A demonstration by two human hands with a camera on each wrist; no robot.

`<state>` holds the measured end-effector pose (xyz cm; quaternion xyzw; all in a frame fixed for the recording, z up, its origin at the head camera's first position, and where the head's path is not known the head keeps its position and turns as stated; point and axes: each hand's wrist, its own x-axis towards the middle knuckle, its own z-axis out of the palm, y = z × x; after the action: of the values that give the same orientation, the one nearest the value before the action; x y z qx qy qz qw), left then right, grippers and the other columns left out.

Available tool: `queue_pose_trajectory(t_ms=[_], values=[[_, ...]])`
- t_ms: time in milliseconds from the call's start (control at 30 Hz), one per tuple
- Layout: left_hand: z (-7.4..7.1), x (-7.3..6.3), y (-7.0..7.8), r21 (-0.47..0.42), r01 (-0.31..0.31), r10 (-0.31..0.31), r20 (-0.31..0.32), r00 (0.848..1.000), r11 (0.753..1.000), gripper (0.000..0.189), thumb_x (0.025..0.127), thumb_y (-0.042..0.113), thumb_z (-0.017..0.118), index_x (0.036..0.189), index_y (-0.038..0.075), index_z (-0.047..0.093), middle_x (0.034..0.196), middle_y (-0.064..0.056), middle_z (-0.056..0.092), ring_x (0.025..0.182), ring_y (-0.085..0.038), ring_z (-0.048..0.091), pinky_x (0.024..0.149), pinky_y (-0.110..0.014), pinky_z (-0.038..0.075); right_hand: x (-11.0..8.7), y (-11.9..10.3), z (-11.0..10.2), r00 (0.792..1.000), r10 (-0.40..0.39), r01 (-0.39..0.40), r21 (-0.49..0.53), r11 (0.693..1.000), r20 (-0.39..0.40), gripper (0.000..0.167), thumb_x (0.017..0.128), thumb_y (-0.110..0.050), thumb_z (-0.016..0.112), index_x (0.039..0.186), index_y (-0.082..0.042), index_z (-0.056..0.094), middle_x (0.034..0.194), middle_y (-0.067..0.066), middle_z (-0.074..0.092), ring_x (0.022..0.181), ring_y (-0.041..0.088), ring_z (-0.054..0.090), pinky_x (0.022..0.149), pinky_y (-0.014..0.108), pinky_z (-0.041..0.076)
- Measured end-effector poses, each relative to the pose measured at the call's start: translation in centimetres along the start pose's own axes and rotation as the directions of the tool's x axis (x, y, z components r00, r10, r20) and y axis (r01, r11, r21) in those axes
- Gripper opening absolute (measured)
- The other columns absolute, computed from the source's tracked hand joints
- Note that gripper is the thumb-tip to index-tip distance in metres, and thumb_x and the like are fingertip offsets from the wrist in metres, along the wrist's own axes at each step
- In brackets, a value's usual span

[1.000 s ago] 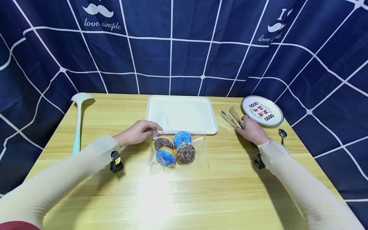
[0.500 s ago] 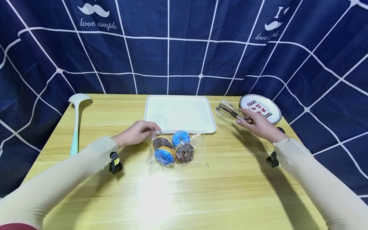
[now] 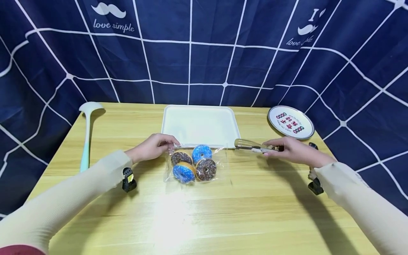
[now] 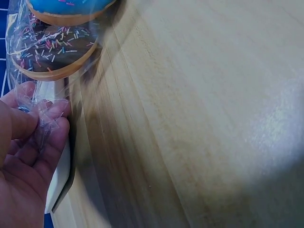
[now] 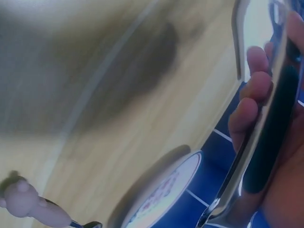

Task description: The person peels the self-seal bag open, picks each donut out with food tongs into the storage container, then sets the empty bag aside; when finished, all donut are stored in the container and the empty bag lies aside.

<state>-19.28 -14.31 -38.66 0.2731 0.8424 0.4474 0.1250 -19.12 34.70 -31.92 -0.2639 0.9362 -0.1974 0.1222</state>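
Left hand (image 3: 153,147) pinches the upper left corner of a clear plastic bag (image 3: 222,161) on the table; the left wrist view shows the crinkled film (image 4: 46,116) between its fingers. Inside lie two blue doughnuts (image 3: 183,173) and two brown doughnuts (image 3: 205,170), all with sprinkles. The right hand (image 3: 291,151) grips a pair of tongs (image 3: 250,146) above the table, their tips pointing left near the bag's upper right corner. Up close in the right wrist view, fingers wrap the dark-padded metal handle (image 5: 273,128).
A white tray (image 3: 200,124) lies behind the bag. At the back right stands a printed plate (image 3: 290,122), with a spoon (image 5: 35,205) near it, its handle figure-shaped. A ladle (image 3: 86,136) lies on the left. Blue grid-patterned cloth (image 3: 204,63) surrounds the table (image 3: 204,219).
The right hand has lifted the tongs from beside the plate, turned them to point left, and brought them toward the bag. The left hand keeps its hold on the bag corner.
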Motion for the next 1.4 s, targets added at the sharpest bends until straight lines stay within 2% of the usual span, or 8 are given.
queue_pose_trajectory(t_ms=[167,400,500,700,833,933,1167,1400], values=[[-0.1,0.0,0.0,0.015,0.002,-0.002,-0.004,1.0,1.0,0.03,0.099,-0.012,0.053,0.12,-0.002,0.072,0.11,-0.021,0.075,0.083,-0.018,0.064,0.07,-0.02,0.052,0.0,-0.2,0.9,0.997,-0.023,0.017,0.088,0.996,0.068,0.035,0.095,-0.024,0.078,0.126,-0.008,0.075,0.12,0.007,0.079,0.098,-0.006,0.065,0.086,0.02,0.057],[-0.1,0.2,0.2,0.015,0.003,-0.003,-0.001,1.0,1.0,0.03,0.099,-0.012,0.054,0.12,-0.001,0.073,0.109,-0.02,0.076,0.083,-0.019,0.065,0.069,-0.021,0.052,1.1,-1.9,2.3,0.981,-0.042,0.015,0.141,0.99,0.191,0.038,0.098,-0.031,0.074,0.128,-0.008,0.074,0.124,0.007,0.078,0.113,0.016,0.072,0.097,0.027,0.058],[-0.1,0.2,0.1,0.015,0.002,-0.002,-0.001,1.0,1.0,0.029,0.099,-0.012,0.054,0.118,0.0,0.073,0.109,-0.02,0.076,0.085,-0.019,0.065,0.072,-0.022,0.054,1.8,-2.6,3.0,0.966,-0.085,0.042,0.175,0.984,0.244,0.034,0.099,-0.03,0.073,0.126,-0.01,0.076,0.123,0.006,0.078,0.111,0.014,0.072,0.097,0.026,0.058],[-0.2,0.2,0.1,0.007,-0.01,0.01,-0.008,1.0,1.0,0.028,0.099,-0.012,0.054,0.114,0.001,0.074,0.108,-0.019,0.077,0.09,-0.019,0.068,0.079,-0.024,0.057,3.4,-3.4,4.0,0.931,-0.143,0.05,0.271,0.961,0.335,0.028,0.099,-0.028,0.072,0.123,-0.013,0.077,0.104,0.001,0.079,0.073,0.0,0.058,0.068,0.02,0.051],[-0.2,0.3,0.2,-0.008,-0.013,0.013,-0.008,1.0,1.0,0.028,0.099,-0.012,0.053,0.114,0.0,0.074,0.108,-0.019,0.076,0.091,-0.02,0.069,0.079,-0.024,0.058,4.0,-3.6,4.4,0.898,-0.141,-0.015,0.349,0.937,0.417,0.024,0.102,-0.026,0.069,0.12,-0.013,0.077,0.077,0.01,0.068,0.053,0.0,0.043,0.049,0.018,0.039],[-0.1,0.3,0.1,-0.009,-0.017,0.017,-0.01,1.0,1.0,0.028,0.099,-0.012,0.054,0.114,-0.001,0.074,0.108,-0.019,0.077,0.093,-0.02,0.07,0.08,-0.023,0.058,4.2,-3.6,4.6,0.874,-0.129,-0.075,0.392,0.917,0.468,0.023,0.104,-0.026,0.066,0.118,-0.011,0.076,0.069,0.019,0.06,0.046,0.002,0.039,0.044,0.018,0.035],[-0.1,0.4,-0.1,0.01,-0.032,0.033,-0.027,0.999,0.999,0.027,0.099,-0.012,0.056,0.113,0.0,0.075,0.109,-0.018,0.077,0.094,-0.021,0.071,0.081,-0.022,0.058,4.1,-3.7,4.6,0.854,-0.118,-0.15,0.456,0.877,0.506,0.025,0.104,-0.022,0.066,0.115,-0.003,0.076,0.077,0.027,0.066,0.05,0.006,0.048,0.046,0.023,0.041],[-0.2,0.3,-0.2,-0.001,-0.022,0.022,-0.024,0.999,1.0,0.028,0.098,-0.013,0.055,0.113,-0.001,0.075,0.111,-0.019,0.077,0.098,-0.026,0.072,0.084,-0.022,0.058,3.5,-3.2,4.0,0.851,-0.164,-0.117,0.484,0.867,0.499,0.026,0.106,-0.019,0.061,0.109,0.004,0.073,0.072,0.013,0.064,0.05,0.004,0.047,0.044,0.023,0.04]])
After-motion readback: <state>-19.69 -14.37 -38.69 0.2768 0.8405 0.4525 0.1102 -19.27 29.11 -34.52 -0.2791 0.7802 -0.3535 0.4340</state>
